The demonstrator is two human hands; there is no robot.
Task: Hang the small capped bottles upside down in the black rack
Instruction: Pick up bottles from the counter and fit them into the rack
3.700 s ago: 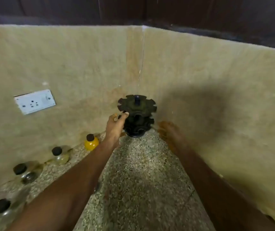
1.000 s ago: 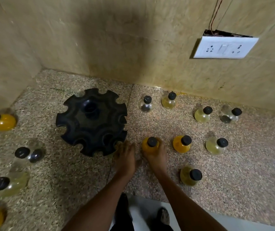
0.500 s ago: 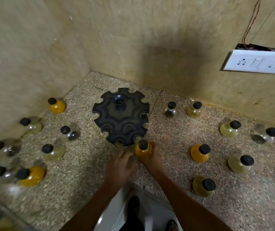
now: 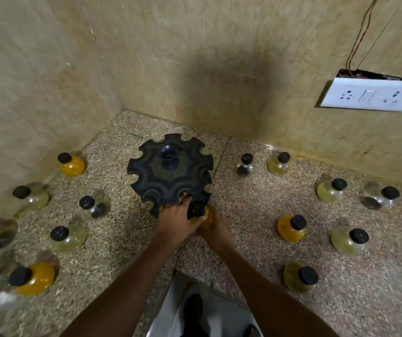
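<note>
The black rack (image 4: 170,171), a round stand with notched slots around its rim, stands on the speckled counter near the corner. My left hand (image 4: 174,221) grips its near rim, fingers curled into a front slot. My right hand (image 4: 217,232) holds an orange bottle (image 4: 207,216) with a black cap (image 4: 196,208) just in front of the rack; the cap is tilted toward the rack's edge and touches my left thumb. Several more capped bottles stand upright, among them an orange one (image 4: 290,229) to the right and an orange one (image 4: 72,165) to the left.
Tiled walls close in behind and on the left. A white socket plate (image 4: 370,94) hangs on the right wall with loose wires above. Clear and yellowish bottles (image 4: 331,190) dot both sides of the counter (image 4: 256,210). The counter's front edge (image 4: 178,273) is near my arms.
My right hand has lifted the orange bottle and tilted it toward the rack. My left hand has moved forward from the counter onto the rack's rim. The view shifted slightly left.
</note>
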